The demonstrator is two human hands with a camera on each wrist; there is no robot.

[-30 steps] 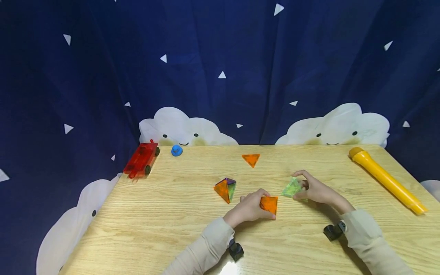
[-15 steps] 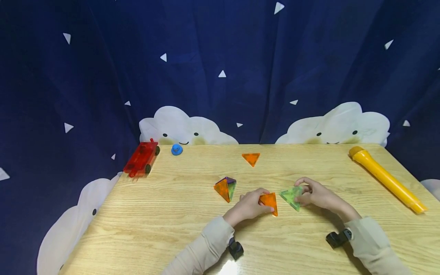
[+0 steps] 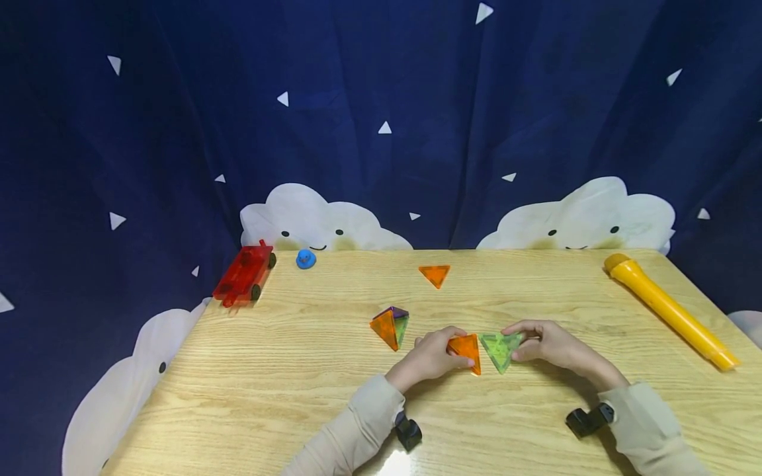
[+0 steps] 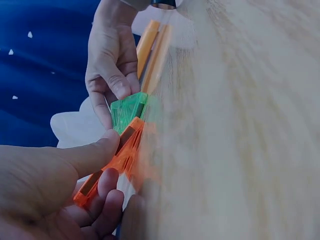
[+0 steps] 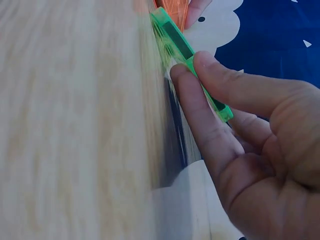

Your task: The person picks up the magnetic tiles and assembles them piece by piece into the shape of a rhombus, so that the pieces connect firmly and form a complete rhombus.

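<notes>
Near the middle of the table, my left hand (image 3: 433, 356) grips a translucent orange triangular tile (image 3: 468, 350) between thumb and fingers. In the left wrist view the orange tile (image 4: 127, 150) leans close over the wood. Just right of it, my right hand (image 3: 548, 344) pinches a translucent green triangular tile (image 3: 500, 349) by its right side. A narrow gap separates the two tiles in the head view. The right wrist view has the thumb on the green tile's (image 5: 177, 37) edge, fingers opposite. Left of my hands stands a small pyramid (image 3: 389, 327) of orange, green and purple triangles.
Farther back lies another orange triangle tile (image 3: 434, 275). A red toy car base (image 3: 245, 274) and a small blue duck (image 3: 306, 258) sit at the back left. A long yellow microphone-shaped toy (image 3: 669, 311) lies on the right. A dark blue curtain (image 3: 381, 165) hangs behind the table (image 3: 268, 396).
My right hand has come slightly down and turned the green tile, bringing it nearer the orange one. The orange tile has tilted a little in my left hand, which otherwise stays in place.
</notes>
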